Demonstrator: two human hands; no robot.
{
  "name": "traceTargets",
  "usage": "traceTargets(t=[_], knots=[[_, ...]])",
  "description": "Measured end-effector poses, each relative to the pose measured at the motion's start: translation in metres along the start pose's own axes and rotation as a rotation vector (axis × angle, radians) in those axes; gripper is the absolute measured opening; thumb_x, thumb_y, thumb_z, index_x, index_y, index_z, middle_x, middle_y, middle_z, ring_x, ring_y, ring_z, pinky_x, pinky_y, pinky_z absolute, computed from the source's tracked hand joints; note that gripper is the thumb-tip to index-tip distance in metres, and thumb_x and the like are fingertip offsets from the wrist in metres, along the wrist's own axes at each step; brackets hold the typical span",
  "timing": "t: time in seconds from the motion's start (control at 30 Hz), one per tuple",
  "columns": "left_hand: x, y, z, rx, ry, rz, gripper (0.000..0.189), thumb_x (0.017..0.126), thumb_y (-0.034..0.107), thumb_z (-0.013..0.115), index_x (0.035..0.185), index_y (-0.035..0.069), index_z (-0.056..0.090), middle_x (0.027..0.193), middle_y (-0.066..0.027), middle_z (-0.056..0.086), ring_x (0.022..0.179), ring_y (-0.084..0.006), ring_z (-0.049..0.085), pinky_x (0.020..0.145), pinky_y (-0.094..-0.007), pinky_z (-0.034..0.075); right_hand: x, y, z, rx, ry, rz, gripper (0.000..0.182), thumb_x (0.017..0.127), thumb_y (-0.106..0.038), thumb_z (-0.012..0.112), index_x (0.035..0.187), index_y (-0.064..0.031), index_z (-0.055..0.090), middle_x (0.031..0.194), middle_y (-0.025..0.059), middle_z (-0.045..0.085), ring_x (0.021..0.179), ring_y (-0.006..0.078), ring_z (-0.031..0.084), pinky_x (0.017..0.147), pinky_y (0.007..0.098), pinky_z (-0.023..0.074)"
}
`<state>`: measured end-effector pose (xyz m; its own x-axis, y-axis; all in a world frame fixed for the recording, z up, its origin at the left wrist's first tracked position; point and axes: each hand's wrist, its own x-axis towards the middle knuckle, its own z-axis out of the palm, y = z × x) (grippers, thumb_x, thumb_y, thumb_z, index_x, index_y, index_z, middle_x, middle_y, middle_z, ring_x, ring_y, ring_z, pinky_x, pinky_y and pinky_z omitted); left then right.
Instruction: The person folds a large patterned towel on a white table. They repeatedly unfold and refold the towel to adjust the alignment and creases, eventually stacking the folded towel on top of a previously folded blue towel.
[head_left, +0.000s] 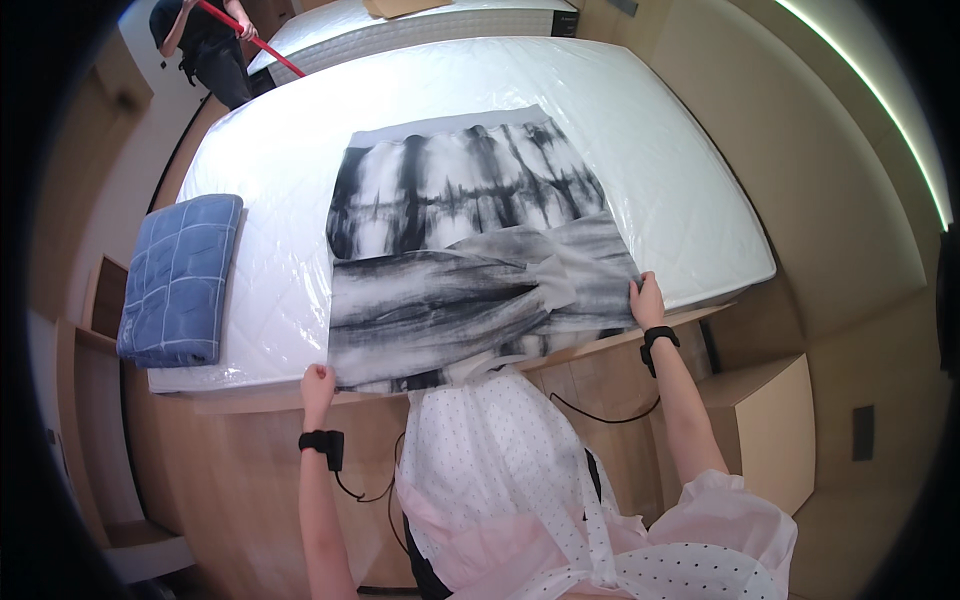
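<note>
A garment or cloth with a black, white and grey blotched pattern (450, 247) lies spread over a plastic-wrapped mattress (277, 165). Its far edge has a plain grey band, and its near part is folded and creased, with a small pale patch on the right. My left hand (319, 382) pinches the near left corner at the mattress edge. My right hand (646, 300) grips the right edge. Both wrists wear black straps with cables. To the left, a folded blue quilted pad with white lines (184, 281) rests on the mattress.
A person (206, 49) holding a red pole (262, 45) stands at the far left. Behind lies another mattress (450, 34) with cardboard on it. A padded wall panel runs along the right. A wooden cabinet (772, 427) stands lower right, open wooden shelving (82, 375) lower left.
</note>
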<state>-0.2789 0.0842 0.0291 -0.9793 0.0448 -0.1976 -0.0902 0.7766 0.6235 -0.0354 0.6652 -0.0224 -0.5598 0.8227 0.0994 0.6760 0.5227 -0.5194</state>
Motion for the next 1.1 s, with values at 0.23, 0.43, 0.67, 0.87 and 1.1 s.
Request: traceTargets(t=[0.23, 0.43, 0.67, 0.87, 1.1], knots=[[-0.015, 0.098, 0.024, 0.642, 0.096, 0.548, 0.07, 0.074, 0.031, 0.061, 0.127, -0.003, 0.029, 0.133, -0.0248, 0.027, 0.127, -0.0344, 0.022, 0.097, -0.0548, 0.022, -0.012, -0.054, 0.003, -0.149, -0.157, -0.363, 0.066, 0.076, -0.024, 0.057, 0.133, -0.0134, 0.027, 0.138, 0.0183, 0.019, 0.126, 0.0401, 0.016, 0.099, 0.0529, 0.0175], [-0.008, 0.104, 0.063, 0.678, -0.189, 0.19, 0.116, 0.064, 0.078, 0.042, 0.137, 0.001, -0.005, 0.141, -0.0225, -0.015, 0.131, -0.033, -0.018, 0.098, -0.0588, -0.008, -0.02, -0.088, 0.026, -0.317, -0.528, -0.106, 0.091, 0.072, -0.053, 0.051, 0.14, -0.0217, -0.001, 0.144, 0.0149, -0.012, 0.13, 0.0425, -0.011, 0.098, 0.0611, 0.0003], [-0.005, 0.122, 0.056, 0.76, -0.343, 0.053, 0.125, 0.057, 0.084, 0.04, 0.136, 0.002, -0.011, 0.14, -0.0222, -0.019, 0.13, -0.0336, -0.019, 0.099, -0.058, -0.008, -0.01, -0.092, 0.025, -0.36, -0.612, -0.075, 0.098, 0.069, -0.059, 0.05, 0.139, -0.0215, -0.006, 0.143, 0.0148, -0.016, 0.13, 0.0409, -0.014, 0.098, 0.0608, -0.0011], [-0.01, 0.119, 0.055, 0.698, -0.27, 0.086, 0.122, 0.058, 0.08, 0.044, 0.137, 0.004, -0.008, 0.141, -0.0212, -0.016, 0.13, -0.0318, -0.019, 0.099, -0.0577, -0.008, -0.01, -0.094, 0.028, -0.376, -0.598, -0.083, 0.098, 0.069, -0.059, 0.05, 0.139, -0.0214, -0.007, 0.143, 0.0146, -0.017, 0.13, 0.0407, -0.014, 0.098, 0.0616, -0.0004], [-0.01, 0.118, 0.057, 0.668, -0.277, 0.096, 0.122, 0.059, 0.08, 0.044, 0.137, 0.004, -0.009, 0.141, -0.0199, -0.018, 0.13, -0.0314, -0.021, 0.098, -0.0576, -0.01, -0.009, -0.097, 0.023, -0.372, -0.622, -0.051, 0.099, 0.068, -0.058, 0.051, 0.139, -0.0219, -0.008, 0.143, 0.0135, -0.018, 0.13, 0.0387, -0.016, 0.099, 0.0606, -0.0018]])
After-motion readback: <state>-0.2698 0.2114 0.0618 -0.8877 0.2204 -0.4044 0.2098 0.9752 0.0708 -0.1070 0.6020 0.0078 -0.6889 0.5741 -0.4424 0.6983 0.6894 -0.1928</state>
